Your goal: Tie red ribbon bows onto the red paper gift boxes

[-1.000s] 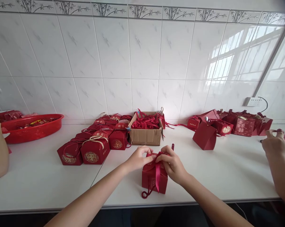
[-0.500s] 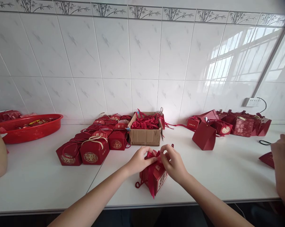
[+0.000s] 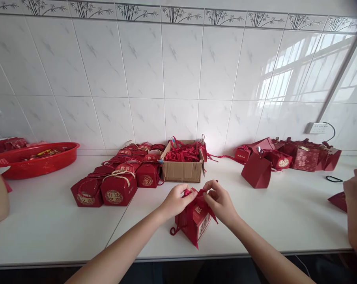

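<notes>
A red gift box (image 3: 193,221) with gold lettering stands on the white table in front of me. Red ribbon (image 3: 190,215) is looped at its top, with tails hanging down the front and the right side. My left hand (image 3: 178,201) pinches the ribbon at the top left of the box. From the right, my right hand (image 3: 219,202) pinches the ribbon's other side, close to my left fingertips. The knot itself is partly covered by my fingers. A curled red cord (image 3: 174,230) sticks out at the box's lower left.
Behind the box stands a cardboard box (image 3: 182,171) of red ribbons. Several tied gift boxes (image 3: 119,191) are grouped left, beyond them a red basin (image 3: 42,167) of packets. More red boxes (image 3: 257,169) stand right. Other people's arms show at both edges, including a hand (image 3: 356,193).
My fingers have shifted slightly on the ribbon. A ribbon tail now hangs out on the right under my right hand, and the front tail has swung a little right.
</notes>
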Available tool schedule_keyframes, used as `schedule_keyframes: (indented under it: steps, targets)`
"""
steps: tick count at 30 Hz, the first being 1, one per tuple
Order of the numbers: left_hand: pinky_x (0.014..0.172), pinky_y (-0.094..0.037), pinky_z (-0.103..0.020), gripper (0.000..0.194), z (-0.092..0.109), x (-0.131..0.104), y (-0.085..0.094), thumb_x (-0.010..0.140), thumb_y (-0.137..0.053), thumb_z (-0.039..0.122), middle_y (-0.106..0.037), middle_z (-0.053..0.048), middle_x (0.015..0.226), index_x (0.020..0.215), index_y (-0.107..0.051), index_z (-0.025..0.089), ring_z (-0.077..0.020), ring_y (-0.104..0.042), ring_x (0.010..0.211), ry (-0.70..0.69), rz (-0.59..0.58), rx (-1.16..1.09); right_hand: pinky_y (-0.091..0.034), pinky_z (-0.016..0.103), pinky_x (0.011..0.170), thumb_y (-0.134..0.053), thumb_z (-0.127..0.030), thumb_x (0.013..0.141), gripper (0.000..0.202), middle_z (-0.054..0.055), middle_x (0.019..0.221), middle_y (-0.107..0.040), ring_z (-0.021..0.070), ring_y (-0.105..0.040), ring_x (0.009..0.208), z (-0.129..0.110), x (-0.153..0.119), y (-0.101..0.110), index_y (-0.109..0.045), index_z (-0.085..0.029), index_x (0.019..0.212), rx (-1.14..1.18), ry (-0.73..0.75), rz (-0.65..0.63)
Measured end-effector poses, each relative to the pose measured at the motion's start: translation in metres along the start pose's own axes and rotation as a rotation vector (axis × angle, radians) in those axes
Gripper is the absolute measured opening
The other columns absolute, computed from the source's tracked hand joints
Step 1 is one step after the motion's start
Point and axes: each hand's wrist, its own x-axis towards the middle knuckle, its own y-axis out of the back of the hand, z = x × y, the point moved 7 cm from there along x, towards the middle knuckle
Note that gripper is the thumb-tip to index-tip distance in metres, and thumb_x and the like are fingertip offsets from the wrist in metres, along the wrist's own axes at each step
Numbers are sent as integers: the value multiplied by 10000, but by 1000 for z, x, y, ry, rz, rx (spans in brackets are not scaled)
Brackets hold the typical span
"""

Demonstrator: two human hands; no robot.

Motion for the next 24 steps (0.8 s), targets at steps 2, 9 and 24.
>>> schedule_keyframes:
  steps: [2, 9, 24]
  targets:
    - [642, -402, -238, 337, 0, 1, -2, 805, -555, 464, -514, 23, 687, 658, -439, 184, -137, -508, 687, -3, 16, -4, -320, 224, 481, -483, -224, 761, 61, -28, 698, -506, 94, -420, 516, -1, 1, -1, -465, -202, 814, 1, -3, -3]
    - [631, -409, -245, 295, -1, 0, 0, 746, -633, 431, -546, 19, 686, 679, -494, 180, -149, -524, 683, 1, 55, 6, -402, 264, 535, -525, -364, 810, 236, 28, 858, -586, 110, -482, 546, -8, 8, 3, -531, -183, 961, -193, -4, -4]
    - [603, -374, -244, 321, 2, -1, 1, 665, -685, 355, -480, 56, 635, 637, -411, 192, -131, -473, 634, 32, 72, 41, -429, 288, 593, -410, -430, 906, 317, 41, 722, -599, 166, -525, 618, -2, 8, -1, -514, -198, 717, -396, 65, 9]
